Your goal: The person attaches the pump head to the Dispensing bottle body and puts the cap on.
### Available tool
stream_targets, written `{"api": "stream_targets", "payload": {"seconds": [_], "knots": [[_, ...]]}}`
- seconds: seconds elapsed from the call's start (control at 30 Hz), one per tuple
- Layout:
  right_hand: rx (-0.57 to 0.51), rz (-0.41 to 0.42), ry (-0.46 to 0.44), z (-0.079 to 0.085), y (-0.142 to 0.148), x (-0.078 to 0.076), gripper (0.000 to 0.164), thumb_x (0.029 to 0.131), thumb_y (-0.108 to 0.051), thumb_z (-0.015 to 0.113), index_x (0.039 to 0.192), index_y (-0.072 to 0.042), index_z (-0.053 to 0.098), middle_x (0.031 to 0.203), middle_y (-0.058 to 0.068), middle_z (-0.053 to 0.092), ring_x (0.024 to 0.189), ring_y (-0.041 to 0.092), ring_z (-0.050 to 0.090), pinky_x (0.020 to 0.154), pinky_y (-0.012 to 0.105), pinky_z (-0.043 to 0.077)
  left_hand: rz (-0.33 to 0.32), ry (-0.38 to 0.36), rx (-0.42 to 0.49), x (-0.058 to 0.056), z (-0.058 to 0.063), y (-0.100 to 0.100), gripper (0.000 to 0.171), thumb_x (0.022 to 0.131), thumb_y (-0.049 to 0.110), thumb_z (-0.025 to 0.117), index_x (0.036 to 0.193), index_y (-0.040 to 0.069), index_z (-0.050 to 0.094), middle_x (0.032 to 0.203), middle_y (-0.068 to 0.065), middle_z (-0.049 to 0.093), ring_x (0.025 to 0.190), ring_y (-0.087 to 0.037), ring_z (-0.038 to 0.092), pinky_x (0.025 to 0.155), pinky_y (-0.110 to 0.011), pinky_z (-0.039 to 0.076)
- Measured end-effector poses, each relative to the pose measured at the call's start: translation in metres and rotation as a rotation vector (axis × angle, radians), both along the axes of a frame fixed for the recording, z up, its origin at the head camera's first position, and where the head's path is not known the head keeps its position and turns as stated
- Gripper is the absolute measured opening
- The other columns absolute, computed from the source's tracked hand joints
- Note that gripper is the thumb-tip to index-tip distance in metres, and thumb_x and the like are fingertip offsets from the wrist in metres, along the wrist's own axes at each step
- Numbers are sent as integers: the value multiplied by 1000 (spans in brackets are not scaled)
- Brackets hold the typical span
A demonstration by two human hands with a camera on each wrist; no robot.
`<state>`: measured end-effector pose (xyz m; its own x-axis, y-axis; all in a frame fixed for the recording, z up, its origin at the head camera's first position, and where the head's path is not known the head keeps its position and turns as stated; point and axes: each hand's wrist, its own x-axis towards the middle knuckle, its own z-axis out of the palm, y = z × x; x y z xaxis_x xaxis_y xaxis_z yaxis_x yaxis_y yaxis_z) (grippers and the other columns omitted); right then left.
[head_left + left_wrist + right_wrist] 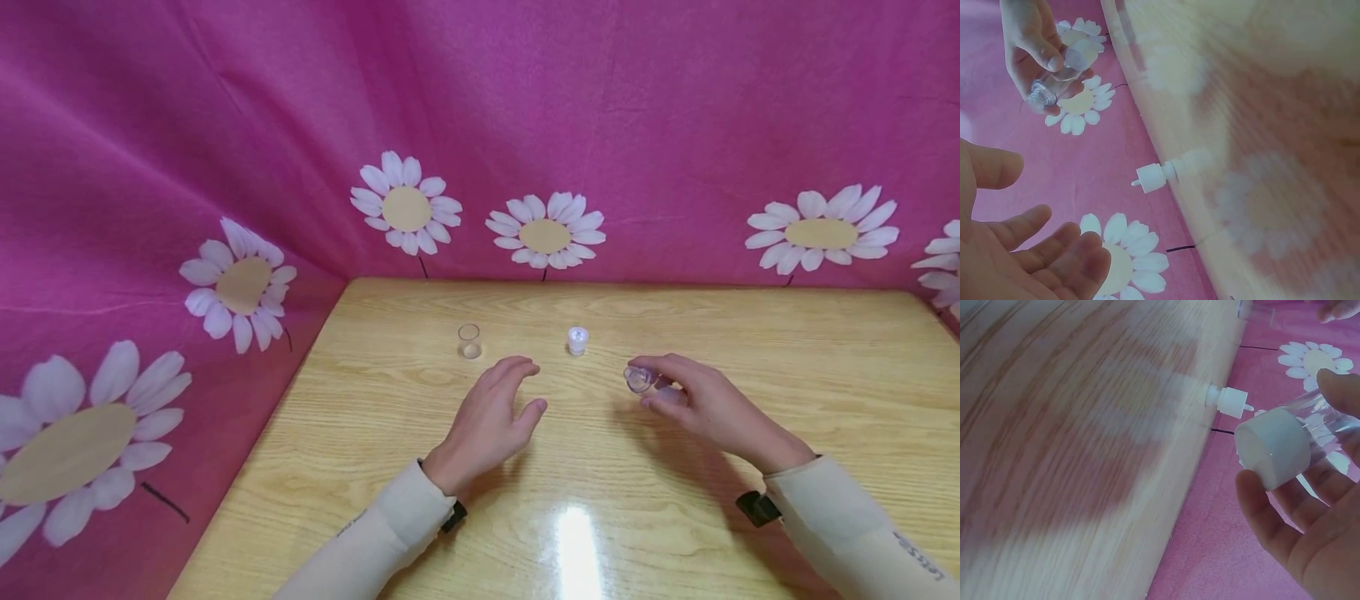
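Note:
My right hand [708,404] holds a small clear bottle [1275,447] above the table, thumb on one side and fingers on the other. The bottle lies tilted, its uncapped neck pointing left in the head view; its broad base looks whitish in the right wrist view. A white nozzle cap [577,340] with a thin tip stands on the table between and beyond the hands. Farther left, a clear cylindrical cover [470,343] stands on the table, just beyond my left hand [483,425]. That hand hovers with nothing in it, fingers loosely bent and thumb apart.
The light wooden table [360,417] reaches back to a pink cloth [645,108] printed with white daisies. Another stretch of cloth hangs along the table's left edge. A bright light reflection lies on the near part of the tabletop.

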<state>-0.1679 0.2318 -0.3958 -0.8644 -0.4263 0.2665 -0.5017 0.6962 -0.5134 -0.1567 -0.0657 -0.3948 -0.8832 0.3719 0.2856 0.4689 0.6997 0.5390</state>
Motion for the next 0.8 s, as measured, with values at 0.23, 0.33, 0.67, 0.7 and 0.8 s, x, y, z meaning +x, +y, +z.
{"api": "stream_targets", "payload": {"seconds": [0.23, 0.33, 0.67, 0.7, 0.8], "knots": [[17, 16, 36, -3, 2, 0, 43, 88, -8, 74, 130, -9, 62, 112, 5, 70, 92, 13, 62, 75, 25, 53, -2, 6, -17, -6, 2, 3, 44, 96, 29, 62, 134, 7, 58, 142, -7, 55, 134, -22, 52, 111, -40, 43], [12, 22, 34, -4, 3, 0, 44, 87, -8, 74, 130, -9, 62, 112, 5, 70, 91, 10, 61, 75, 24, 53, 16, -1, -20, -11, 1, 1, 44, 96, 28, 63, 134, 6, 58, 141, -7, 56, 133, -23, 53, 111, -40, 44], [4, 31, 10, -4, 2, 0, 46, 87, -7, 74, 131, -9, 61, 112, 5, 69, 90, 8, 59, 74, 24, 53, 39, -54, 1, -25, -7, -4, 43, 96, 26, 63, 133, 7, 58, 140, -7, 57, 133, -23, 53, 111, -39, 43], [6, 29, 2, -3, 2, 0, 46, 87, -8, 74, 131, -9, 61, 113, 6, 69, 90, 8, 59, 74, 24, 53, 39, -55, 3, -26, -8, -3, 43, 96, 26, 63, 133, 7, 58, 140, -7, 57, 132, -23, 53, 111, -39, 44], [6, 26, -24, -3, 4, 0, 46, 88, -9, 74, 132, -9, 60, 114, 7, 69, 90, 10, 60, 73, 23, 53, 41, -56, 5, -33, -8, 0, 42, 96, 26, 63, 133, 7, 58, 139, -7, 59, 131, -22, 54, 110, -39, 44]]}}
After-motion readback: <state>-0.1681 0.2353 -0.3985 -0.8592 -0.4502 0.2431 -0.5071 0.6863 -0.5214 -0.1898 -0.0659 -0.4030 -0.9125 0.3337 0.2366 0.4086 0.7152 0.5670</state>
